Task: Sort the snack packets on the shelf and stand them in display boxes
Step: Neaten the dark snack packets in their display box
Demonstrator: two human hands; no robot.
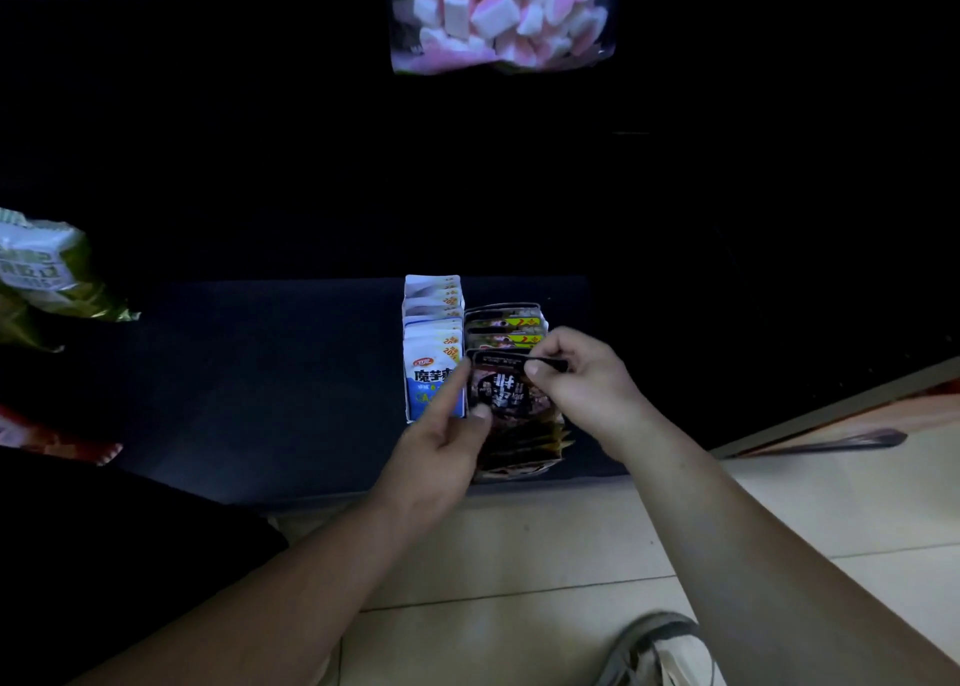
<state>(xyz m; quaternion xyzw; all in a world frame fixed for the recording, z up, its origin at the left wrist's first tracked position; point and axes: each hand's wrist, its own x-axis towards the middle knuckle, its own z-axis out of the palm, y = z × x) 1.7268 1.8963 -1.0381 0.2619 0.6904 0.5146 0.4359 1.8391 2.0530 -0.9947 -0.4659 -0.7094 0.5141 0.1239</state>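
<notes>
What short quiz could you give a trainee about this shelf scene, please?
1. True or false: the left hand and the right hand both hold the front dark packet.
2. Which bag shows at the top of the picture? A) nuts B) marshmallows C) biscuits
3. Fill in: the white and blue packets stand to the ___ of the dark packets.
Key: 1 true; 2 B; 3 left.
</notes>
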